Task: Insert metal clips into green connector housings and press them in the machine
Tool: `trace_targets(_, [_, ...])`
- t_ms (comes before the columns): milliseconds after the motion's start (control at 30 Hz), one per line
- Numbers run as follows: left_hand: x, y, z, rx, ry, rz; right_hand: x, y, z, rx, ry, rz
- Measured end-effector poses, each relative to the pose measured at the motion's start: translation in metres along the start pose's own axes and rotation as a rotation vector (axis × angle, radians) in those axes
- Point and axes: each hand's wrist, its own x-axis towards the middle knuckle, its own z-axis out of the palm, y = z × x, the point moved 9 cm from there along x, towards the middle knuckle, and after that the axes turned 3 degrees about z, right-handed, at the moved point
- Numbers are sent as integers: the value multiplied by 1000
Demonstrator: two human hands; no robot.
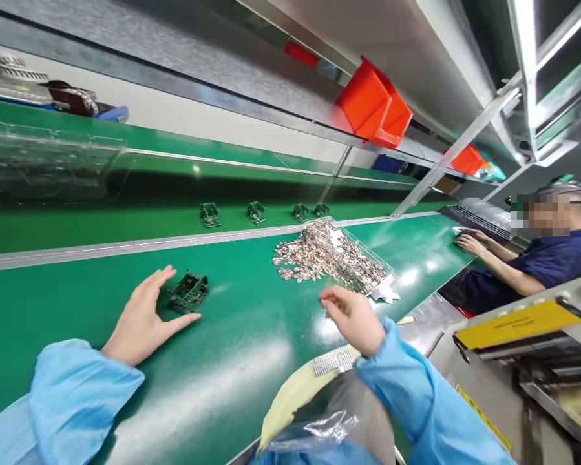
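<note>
My left hand (145, 316), thumb and fingers spread, reaches around the left side of a small dark frame-like part (189, 292) on the green work surface. Whether it touches the part I cannot tell. To the right, my right hand (351, 316) is raised over the surface with thumb and forefinger pinched. A tiny dark spot shows at those fingertips, too small to name. Just beyond that hand, many small shiny metal pieces (314, 252) spill out of a clear tray (368, 248) lying on the green surface.
Several similar dark parts (256, 212) stand in a row behind a metal rail (125, 248). Clear bins (48, 161) are at the left. An orange bin (375, 103) sits on the overhead shelf. A co-worker (537, 252) works at the right. A metal strip (336, 361) lies near my lap.
</note>
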Motion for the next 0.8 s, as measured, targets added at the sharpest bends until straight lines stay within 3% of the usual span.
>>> trace_targets(100, [13, 1, 17, -33, -182, 99, -54, 7, -2, 257, 50, -27])
trace_targets(200, [22, -2, 32, -99, -347, 131, -90, 19, 14, 445, 98, 17])
trace_targets(300, [20, 10, 35, -186, -287, 107, -104, 32, 40, 734, 163, 158])
trace_targets(367, [8, 29, 40, -344, -193, 54, -105, 36, 56, 911, 202, 257])
trace_targets(433, [-11, 57, 55, -586, -186, -41, -104, 34, 65, 1015, 212, 306])
trace_targets(500, [-33, 94, 72, -827, -224, -100, -104, 28, 66, 1056, 216, 315])
trace_targets(633, [-64, 168, 86, -1074, -306, -52, -112, 24, 54, 1093, 281, 318])
trace_targets(800, [-89, 207, 107, -1234, -502, -93, -129, 27, 49, 1082, 378, 346])
